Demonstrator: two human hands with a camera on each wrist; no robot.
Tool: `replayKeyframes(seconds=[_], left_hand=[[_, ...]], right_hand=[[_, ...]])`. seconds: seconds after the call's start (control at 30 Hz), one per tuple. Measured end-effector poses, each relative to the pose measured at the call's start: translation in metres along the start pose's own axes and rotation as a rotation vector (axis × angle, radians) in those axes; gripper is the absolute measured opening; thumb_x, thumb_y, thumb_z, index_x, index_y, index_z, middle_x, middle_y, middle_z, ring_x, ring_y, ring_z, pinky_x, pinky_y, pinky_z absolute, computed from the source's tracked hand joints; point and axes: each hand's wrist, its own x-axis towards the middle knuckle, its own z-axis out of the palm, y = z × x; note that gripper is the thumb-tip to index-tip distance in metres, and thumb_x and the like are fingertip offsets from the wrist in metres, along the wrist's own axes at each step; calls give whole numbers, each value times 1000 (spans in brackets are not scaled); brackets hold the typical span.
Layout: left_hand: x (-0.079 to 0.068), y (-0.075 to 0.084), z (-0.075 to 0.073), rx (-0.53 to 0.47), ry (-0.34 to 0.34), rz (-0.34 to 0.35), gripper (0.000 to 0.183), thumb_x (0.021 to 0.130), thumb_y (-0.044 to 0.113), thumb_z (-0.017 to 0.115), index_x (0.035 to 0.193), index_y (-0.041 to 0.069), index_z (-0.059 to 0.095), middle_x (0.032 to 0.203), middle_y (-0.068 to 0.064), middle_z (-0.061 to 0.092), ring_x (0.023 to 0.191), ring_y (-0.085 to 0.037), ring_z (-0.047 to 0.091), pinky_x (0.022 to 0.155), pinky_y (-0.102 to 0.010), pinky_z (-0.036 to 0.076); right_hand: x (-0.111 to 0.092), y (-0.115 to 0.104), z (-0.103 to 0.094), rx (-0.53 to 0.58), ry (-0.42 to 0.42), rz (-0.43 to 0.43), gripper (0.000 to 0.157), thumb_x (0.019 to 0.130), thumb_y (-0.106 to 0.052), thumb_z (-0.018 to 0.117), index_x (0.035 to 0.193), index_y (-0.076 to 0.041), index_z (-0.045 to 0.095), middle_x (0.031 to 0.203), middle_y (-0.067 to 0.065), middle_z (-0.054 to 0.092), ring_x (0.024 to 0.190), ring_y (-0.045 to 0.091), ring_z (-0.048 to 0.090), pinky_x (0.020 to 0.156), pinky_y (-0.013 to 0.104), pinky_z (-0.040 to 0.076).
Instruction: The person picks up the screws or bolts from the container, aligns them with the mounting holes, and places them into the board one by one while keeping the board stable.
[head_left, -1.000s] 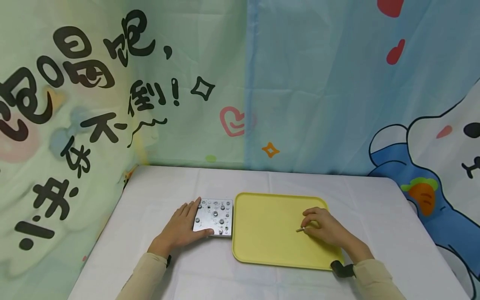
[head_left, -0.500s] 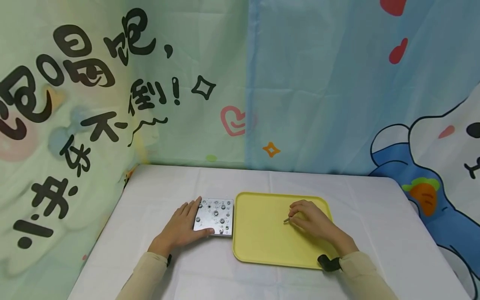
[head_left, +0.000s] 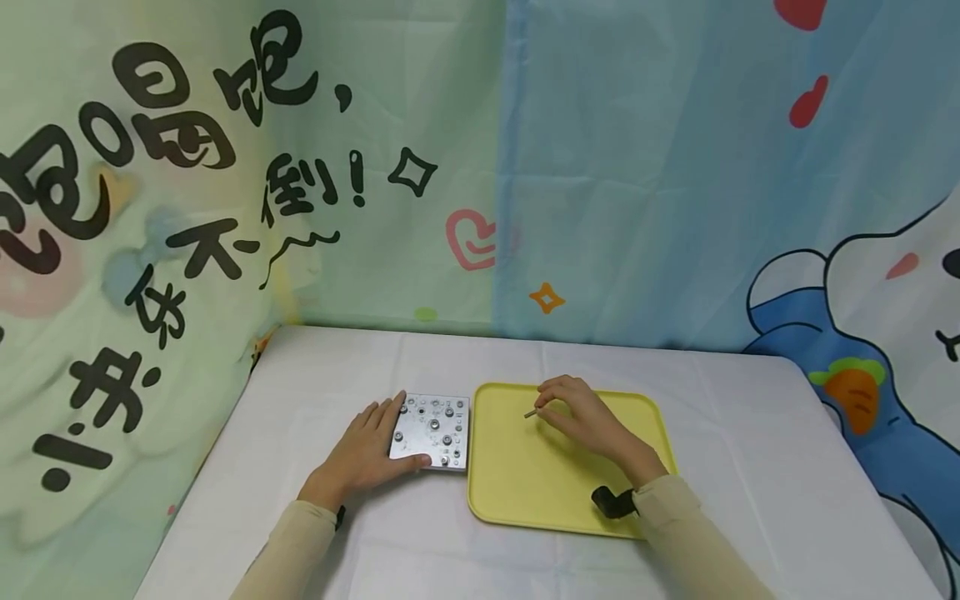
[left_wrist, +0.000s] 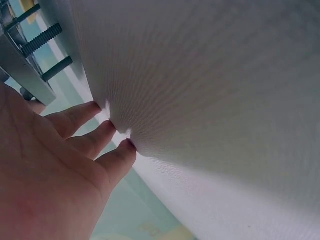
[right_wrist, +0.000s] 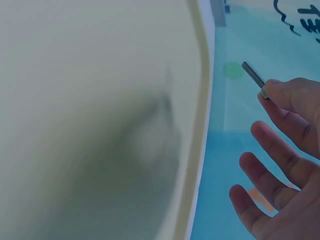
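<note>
A silver metal plate (head_left: 431, 432) studded with several screws lies left of the yellow tray. My left hand (head_left: 363, 454) rests beside it, index finger along its left edge and thumb at its front edge. In the left wrist view threaded screw shafts (left_wrist: 42, 40) stick out from the plate, and three fingertips touch the white cloth. My right hand (head_left: 581, 421), above the tray, pinches a small metal screw (right_wrist: 254, 75) between thumb and index finger. Its threaded end points away from the fingers, which cover the other end. The other right fingers are spread.
The yellow tray (head_left: 517, 492) has a raised rim and sits close to the plate's right side. A white cloth (head_left: 337, 375) covers the table. Printed curtains (head_left: 630, 167) hang behind the table and at its left.
My right hand has moved left and toward the back of the tray, carrying the screw closer to the plate. The left hand and the plate have stayed in place.
</note>
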Motion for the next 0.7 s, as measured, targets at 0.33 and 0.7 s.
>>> replayKeyframes(seconds=[0.33,0.7], left_hand=[[3,-1,2,0,8,1,114,79,77,60,161,10,19,155,-24,35,143,-43,29,117,-54,24],[5,-1,3,9,6,-13,113,80,77,60,161,11,18,156,-23,35,144,-43,28,117,-53,23]], right_hand=[[46,-22,21,-8,14,-65,7,94,-8,70,100,-4,71,120,18,62,117,38,52,101,56,42],[85,-46,48,12,-44,-118,7,96,-9,68,100,-5,72,119,15,62,116,35,52,102,52,42]])
